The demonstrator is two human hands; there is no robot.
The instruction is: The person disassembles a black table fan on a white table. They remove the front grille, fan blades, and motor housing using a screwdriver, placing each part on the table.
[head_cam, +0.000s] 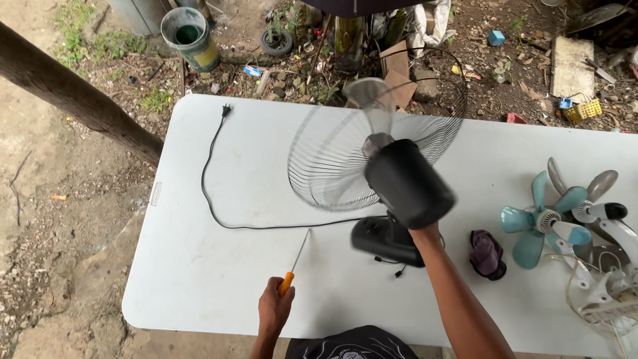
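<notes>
Black fan [399, 193] tipped up by right hand [425, 234], fingers hidden | left hand [274, 307] fisted round orange screwdriver [296, 266], tip resting on table [199, 279] near cord [219, 199]

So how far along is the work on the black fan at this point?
Early. Done: the fan's cord lies unplugged on the white table, and no front grille is visible on it. In hand: the right hand grips the black fan below its motor housing; the left hand holds an orange-handled screwdriver. Left: rear grille and blades remain mounted.
</notes>
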